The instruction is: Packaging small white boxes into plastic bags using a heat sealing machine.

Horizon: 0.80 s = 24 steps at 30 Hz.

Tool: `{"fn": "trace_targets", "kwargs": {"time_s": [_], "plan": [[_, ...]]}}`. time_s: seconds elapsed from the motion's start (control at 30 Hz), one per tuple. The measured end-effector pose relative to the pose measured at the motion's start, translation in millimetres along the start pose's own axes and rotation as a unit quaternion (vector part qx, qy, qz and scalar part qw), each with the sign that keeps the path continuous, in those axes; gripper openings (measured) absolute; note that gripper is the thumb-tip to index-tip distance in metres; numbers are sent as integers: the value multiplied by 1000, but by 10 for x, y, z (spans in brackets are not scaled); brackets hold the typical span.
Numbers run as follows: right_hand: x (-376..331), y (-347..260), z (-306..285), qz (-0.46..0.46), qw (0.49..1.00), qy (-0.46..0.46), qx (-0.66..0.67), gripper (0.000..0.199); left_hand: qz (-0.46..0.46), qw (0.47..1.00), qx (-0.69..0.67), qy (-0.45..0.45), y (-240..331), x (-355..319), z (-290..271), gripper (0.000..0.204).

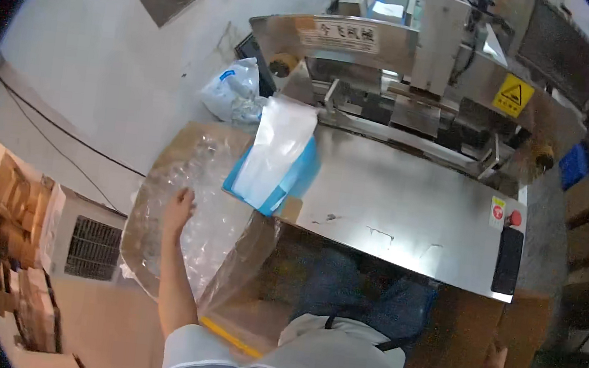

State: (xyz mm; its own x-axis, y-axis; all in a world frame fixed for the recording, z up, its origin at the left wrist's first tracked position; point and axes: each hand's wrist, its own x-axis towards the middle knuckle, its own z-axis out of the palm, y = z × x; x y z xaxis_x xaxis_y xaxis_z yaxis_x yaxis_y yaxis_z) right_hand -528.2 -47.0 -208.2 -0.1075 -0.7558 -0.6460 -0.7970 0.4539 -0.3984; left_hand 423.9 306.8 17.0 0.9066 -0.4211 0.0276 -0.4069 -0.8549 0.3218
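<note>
While the left hand point(181, 207) hangs over an open cardboard box point(177, 143) of clear plastic items point(203, 166), its fingers are partly curled; whether they grip one of these I cannot tell. The right hand point(497, 358) hangs low beside a brown carton point(454, 326), dim and blurred, so its grasp cannot be made out either.

The plastic-filled box stands just beyond the left end of the metal surface point(408, 204), its clear liner point(252, 248) spilling over the near side. At that end a blue box point(303, 174) holding white sheets point(280, 146) fills the corner; rightward, the surface lies bare as far as a red button point(514, 218) and a black panel point(509, 261) at the right edge.

Behind the surface rises a metal machine frame point(386, 45) with a yellow warning label point(513, 95). A plastic bag point(231, 93) sits near the pale wall point(93, 37), and a white grilled unit point(88, 244) stands at left beside stacked cardboard point(18, 214).
</note>
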Motion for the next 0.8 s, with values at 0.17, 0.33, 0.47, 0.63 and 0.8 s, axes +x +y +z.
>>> {"fn": "trace_targets", "kwargs": {"time_s": [0.17,0.33,0.47,0.63,0.8], "plan": [[320,97,-828,-232,958,168,37,25,174,953,-241,65,1572,464,750,75],[-273,-756,-602,-355,905,227,63,18,195,963,-180,54,2013,770,862,49],[-1090,-1320,-651,-205,961,153,102,23,223,943,-178,172,1959,742,880,18],[-1457,-1791,-800,-321,903,256,125,31,257,905,-248,230,2319,555,648,18],[-1832,-2835,-606,-411,866,225,173,40,358,886,-285,75,3048,-352,231,19]]}}
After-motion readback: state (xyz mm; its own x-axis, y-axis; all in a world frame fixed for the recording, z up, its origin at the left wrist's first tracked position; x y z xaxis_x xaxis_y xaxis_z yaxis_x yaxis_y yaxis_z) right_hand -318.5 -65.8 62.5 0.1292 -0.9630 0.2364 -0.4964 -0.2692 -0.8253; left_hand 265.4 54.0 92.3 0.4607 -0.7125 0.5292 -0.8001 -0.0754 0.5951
